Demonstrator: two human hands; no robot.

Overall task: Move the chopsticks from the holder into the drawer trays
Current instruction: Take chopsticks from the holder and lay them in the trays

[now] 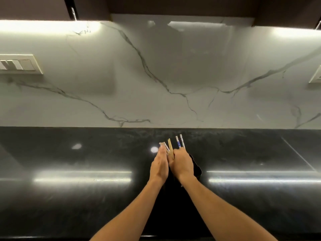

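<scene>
A bundle of chopsticks (171,146) stands upright in the middle of the black countertop (69,197): wooden ones and white ones with blue patterns, their tops poking out above my hands. My right hand (183,164) is closed around the bundle. My left hand (159,166) presses flat against the bundle's left side, fingers straight. A dark holder (197,168) shows only as a sliver behind my right hand; most of it is hidden. No drawer or tray is in view.
A white marble backsplash (156,75) rises behind the counter. A switch plate (19,64) is on the wall at left, another plate (316,76) at the right edge. Dark upper cabinets (173,6) hang above.
</scene>
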